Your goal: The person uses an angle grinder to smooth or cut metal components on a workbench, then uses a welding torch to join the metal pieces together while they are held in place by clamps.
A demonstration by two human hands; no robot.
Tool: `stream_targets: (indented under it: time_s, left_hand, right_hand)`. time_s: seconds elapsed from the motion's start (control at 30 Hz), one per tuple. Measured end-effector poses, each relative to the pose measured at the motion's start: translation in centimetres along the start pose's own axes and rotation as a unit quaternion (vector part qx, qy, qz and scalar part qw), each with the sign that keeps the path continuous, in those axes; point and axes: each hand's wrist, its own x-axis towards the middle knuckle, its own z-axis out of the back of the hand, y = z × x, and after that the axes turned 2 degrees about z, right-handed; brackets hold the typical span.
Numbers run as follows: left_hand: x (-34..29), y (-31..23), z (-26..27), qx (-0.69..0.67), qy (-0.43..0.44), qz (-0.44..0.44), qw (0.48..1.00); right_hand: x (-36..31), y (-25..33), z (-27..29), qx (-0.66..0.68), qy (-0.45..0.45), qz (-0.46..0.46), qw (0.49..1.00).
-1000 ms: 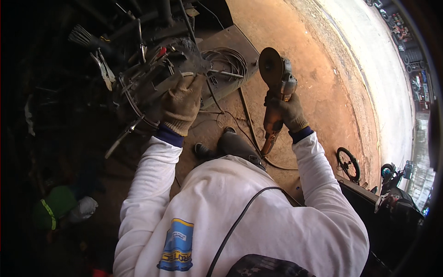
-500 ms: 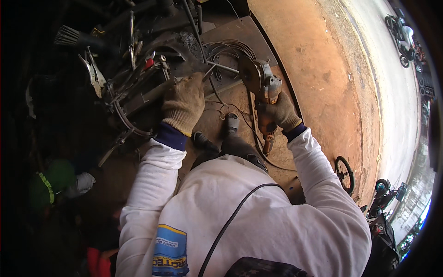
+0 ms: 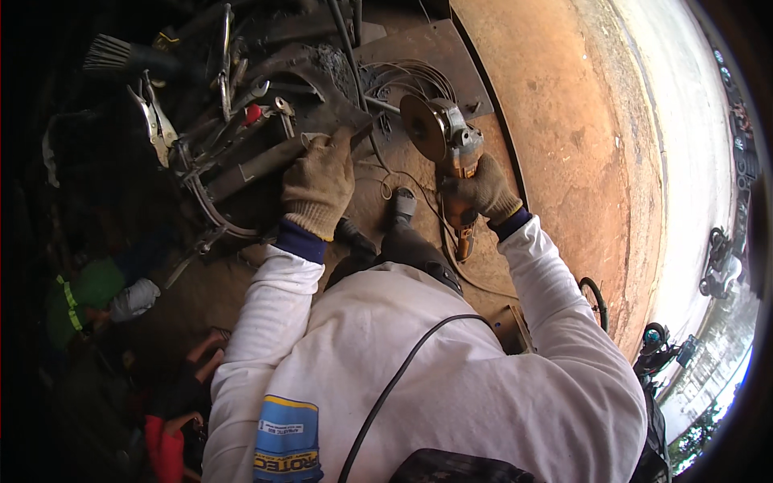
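My right hand [image 3: 487, 191], in a tan knit glove, is closed around the body of an angle grinder [image 3: 461, 149]. The grinder's round disc [image 3: 423, 129] faces left, apart from the metalwork, and its orange rear end points down toward me. My left hand [image 3: 319, 179], gloved alike, is closed at the end of a dark metal bar [image 3: 256, 167] on the workbench. Its fingertips are partly hidden. Left of it lie locking pliers [image 3: 153, 125], a red-marked tool [image 3: 254, 114] and a wire brush [image 3: 109, 54].
Coiled wire [image 3: 419, 76] lies on a metal plate [image 3: 451, 56] beyond the grinder. A cable [image 3: 444, 229] runs over the floor near my feet. People crouch at lower left, one in a green top [image 3: 101, 283]. Motorbikes [image 3: 656, 342] stand at right by the road.
The grinder and my right hand have shifted slightly left, its disc now turned more into view. My left hand stays nearly in place. A motorbike on the road has moved down the right side.
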Motion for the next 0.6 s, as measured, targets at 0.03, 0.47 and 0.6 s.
stream_targets:
  time_s: [0.03,0.47,0.6]
  left_hand:
    - [0.1,0.1,-0.2,-0.003,-0.002,-0.003,1.0]
    - [0.0,1.0,-1.4,-0.015,-0.065,-0.036,0.997]
    - [0.0,0.3,-0.6,-0.004,-0.023,-0.014,1.0]
  right_hand:
    - [0.0,0.4,0.0,-0.006,0.003,-0.007,1.0]
    - [0.9,2.6,-0.6,-0.092,0.026,0.027,0.995]
    - [1.3,2.0,-0.7,-0.062,0.021,0.005,0.998]
